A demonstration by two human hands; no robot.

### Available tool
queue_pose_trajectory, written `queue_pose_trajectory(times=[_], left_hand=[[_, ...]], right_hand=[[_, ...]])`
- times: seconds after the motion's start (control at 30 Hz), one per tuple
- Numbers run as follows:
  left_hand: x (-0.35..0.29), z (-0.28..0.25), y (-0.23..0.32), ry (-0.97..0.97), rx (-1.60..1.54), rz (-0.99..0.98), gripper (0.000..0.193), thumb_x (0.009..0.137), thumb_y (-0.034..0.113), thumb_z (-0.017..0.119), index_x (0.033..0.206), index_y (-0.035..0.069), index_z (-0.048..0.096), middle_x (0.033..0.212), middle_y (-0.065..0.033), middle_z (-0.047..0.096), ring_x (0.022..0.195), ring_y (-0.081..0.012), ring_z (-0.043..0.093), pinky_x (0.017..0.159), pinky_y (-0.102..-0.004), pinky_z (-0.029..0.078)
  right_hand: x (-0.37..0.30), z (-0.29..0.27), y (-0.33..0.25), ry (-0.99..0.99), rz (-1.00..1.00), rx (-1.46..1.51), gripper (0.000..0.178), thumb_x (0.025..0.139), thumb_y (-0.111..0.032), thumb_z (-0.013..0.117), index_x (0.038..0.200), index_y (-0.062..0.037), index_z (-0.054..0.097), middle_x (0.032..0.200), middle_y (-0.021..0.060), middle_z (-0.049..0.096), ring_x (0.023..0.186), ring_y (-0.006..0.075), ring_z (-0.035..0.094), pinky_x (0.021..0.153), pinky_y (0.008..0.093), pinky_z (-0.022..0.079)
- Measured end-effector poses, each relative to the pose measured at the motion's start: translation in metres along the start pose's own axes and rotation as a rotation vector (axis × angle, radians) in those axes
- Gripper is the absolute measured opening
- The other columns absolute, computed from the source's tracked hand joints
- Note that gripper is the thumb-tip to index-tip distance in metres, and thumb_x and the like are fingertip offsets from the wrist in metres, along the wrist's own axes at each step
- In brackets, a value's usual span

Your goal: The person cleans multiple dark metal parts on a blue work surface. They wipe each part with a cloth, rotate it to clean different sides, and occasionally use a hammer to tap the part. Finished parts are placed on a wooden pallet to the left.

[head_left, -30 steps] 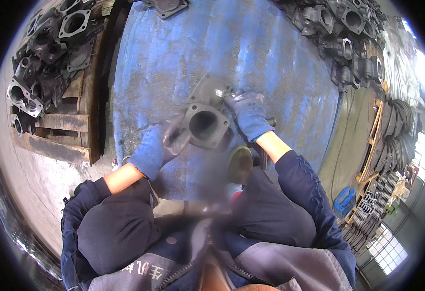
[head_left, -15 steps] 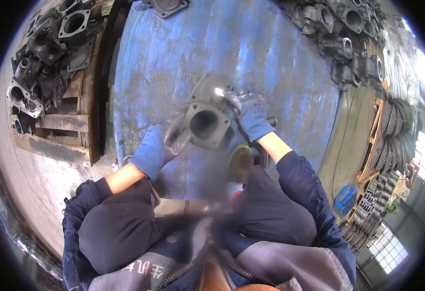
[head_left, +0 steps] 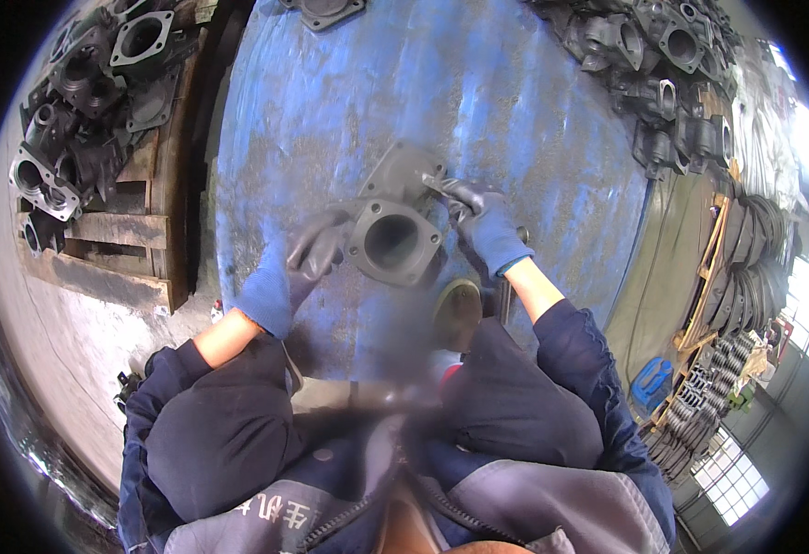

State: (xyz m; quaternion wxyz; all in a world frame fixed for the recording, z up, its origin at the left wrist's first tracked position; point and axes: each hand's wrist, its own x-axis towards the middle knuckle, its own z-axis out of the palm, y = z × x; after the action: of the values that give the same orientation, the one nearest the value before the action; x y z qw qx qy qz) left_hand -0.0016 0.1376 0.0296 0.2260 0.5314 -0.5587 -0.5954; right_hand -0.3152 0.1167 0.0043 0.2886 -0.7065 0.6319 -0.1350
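A dark grey flanged metal casting rests on the blue worktop, its square flange with a round bore facing up and a second flanged part behind. My left hand, in a blue glove with a dark coated palm, has its fingers curled against the casting's left side. My right hand, gloved alike, is closed at the back right of the casting. A small grey bit shows at its fingertips; what it holds is mostly hidden. A rounded metal end shows beside that wrist.
A wooden pallet heaped with similar castings stands left. More castings are piled at the back right, and one lies at the far edge. A round brownish object is near my knees. A blue jug stands right.
My left hand has slid slightly left and its fingers look looser on the casting. My right hand has shifted a little right and nearer me. The bright glint at its fingertips is gone.
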Motion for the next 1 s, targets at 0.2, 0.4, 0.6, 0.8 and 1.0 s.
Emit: queue_pose_trajectory(times=[0.2,0.4,0.6,0.8,1.0], left_hand=[[0.002,-0.001,-0.003,0.054,0.046,-0.047,0.03,0.099,0.012,0.051,0.123,0.001,0.064,0.098,-0.0107,0.067,0.075,-0.0136,0.065,0.063,-0.0287,0.053],[0.009,-0.005,-0.003,0.023,0.03,-0.069,0.027,0.099,0.009,0.051,0.12,0.001,0.066,0.099,-0.0106,0.067,0.075,-0.0132,0.065,0.063,-0.0284,0.053],[0.008,-0.005,-0.014,0.042,0.074,-0.065,0.026,0.099,0.009,0.052,0.119,0.002,0.066,0.1,-0.0111,0.067,0.076,-0.0139,0.067,0.064,-0.0283,0.054],[0.011,-0.01,-0.005,0.17,0.177,-0.002,0.025,0.099,0.009,0.053,0.117,0.001,0.067,0.098,-0.0113,0.068,0.08,-0.0142,0.069,0.065,-0.0279,0.054],[0.023,-0.019,0.001,0.217,0.135,0.018,0.025,0.097,0.008,0.056,0.119,0.002,0.067,0.107,-0.0149,0.07,0.082,-0.0177,0.07,0.073,-0.0309,0.056]], right_hand=[[-0.005,0.028,0.015,0.011,0.223,0.394,0.031,0.086,0.0,0.065,0.117,-0.005,0.07,0.11,0.0142,0.073,0.102,0.0286,0.07,0.093,0.0337,0.053],[-0.005,0.03,0.002,-0.216,0.144,-0.083,0.029,0.09,0.002,0.061,0.118,-0.0021,0.069,0.116,0.0107,0.073,0.107,0.0169,0.067,0.094,0.0284,0.051],[-0.008,0.036,0.005,0.083,0.143,0.45,0.03,0.089,0.003,0.061,0.117,-0.0014,0.07,0.116,0.0142,0.072,0.105,0.0167,0.068,0.093,0.0277,0.052],[-0.01,0.044,0.008,-0.081,0.153,0.079,0.032,0.089,0.003,0.062,0.12,-0.0016,0.068,0.116,0.0146,0.072,0.107,0.0165,0.067,0.091,0.0278,0.052],[-0.008,0.038,0.018,-0.023,0.055,0.531,0.037,0.085,-0.003,0.061,0.121,-0.0095,0.068,0.1,0.0159,0.073,0.089,0.0305,0.072,0.082,0.0402,0.057]])
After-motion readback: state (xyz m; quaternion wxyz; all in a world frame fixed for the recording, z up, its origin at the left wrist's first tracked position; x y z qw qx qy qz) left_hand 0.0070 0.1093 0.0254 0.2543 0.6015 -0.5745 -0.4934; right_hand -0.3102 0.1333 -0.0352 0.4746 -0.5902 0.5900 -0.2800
